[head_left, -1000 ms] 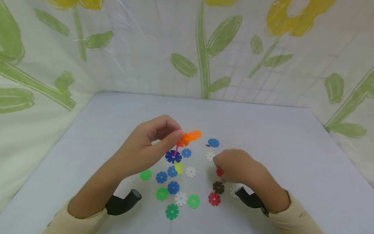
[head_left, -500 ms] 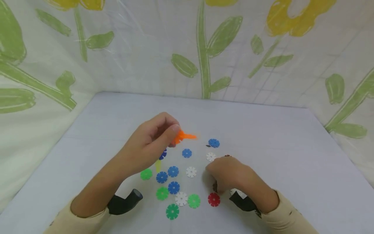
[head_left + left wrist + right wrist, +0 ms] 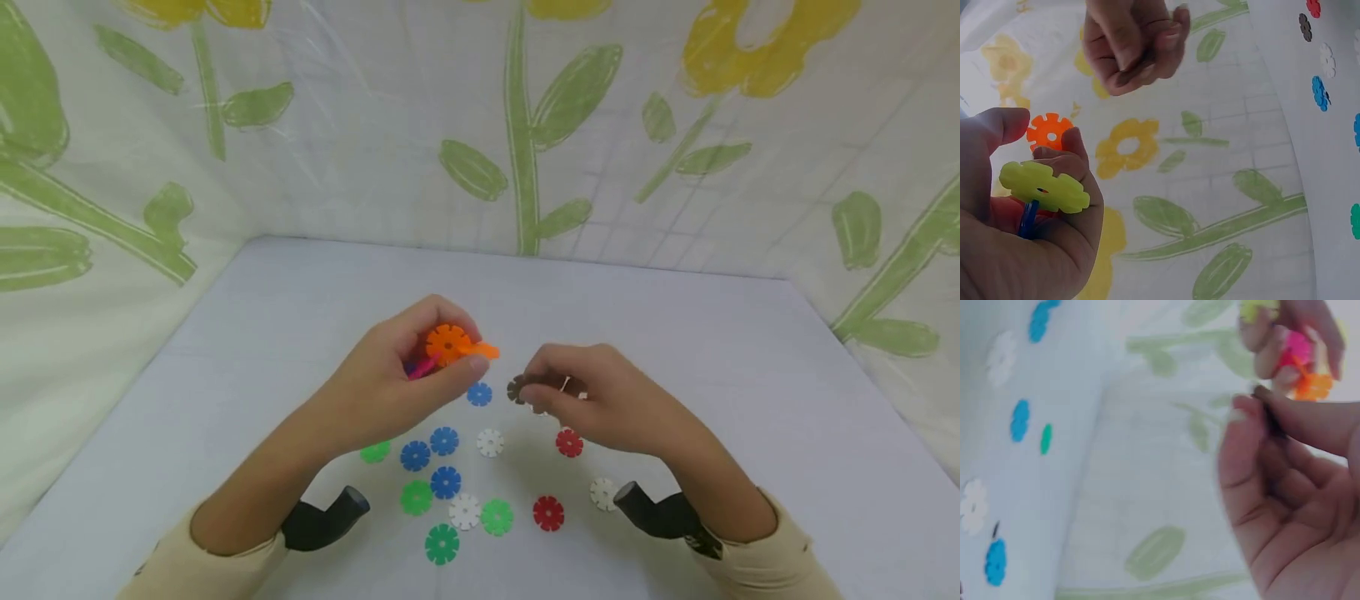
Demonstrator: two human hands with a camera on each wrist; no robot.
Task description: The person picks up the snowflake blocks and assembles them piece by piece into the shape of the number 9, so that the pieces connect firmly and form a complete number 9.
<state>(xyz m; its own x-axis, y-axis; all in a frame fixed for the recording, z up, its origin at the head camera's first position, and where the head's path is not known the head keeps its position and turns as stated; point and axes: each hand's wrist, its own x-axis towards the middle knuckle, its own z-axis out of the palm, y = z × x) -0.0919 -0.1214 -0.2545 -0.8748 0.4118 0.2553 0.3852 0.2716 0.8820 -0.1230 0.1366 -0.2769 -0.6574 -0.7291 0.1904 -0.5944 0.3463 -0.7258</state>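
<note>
Brown snowflake disc [image 3: 516,389] pinched in right hand [image 3: 600,404], just right of the orange-topped cluster [image 3: 448,344] gripped by left hand [image 3: 390,383] (both above the table [image 3: 675,333]), apart.

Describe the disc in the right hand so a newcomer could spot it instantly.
Start at the pale table with its scatter of flat plastic snowflake discs. Above them, both hands are raised side by side; the right hand pinches one dark brown disc at its fingertips. It is the only brown disc in view, and it is off the table.
</note>
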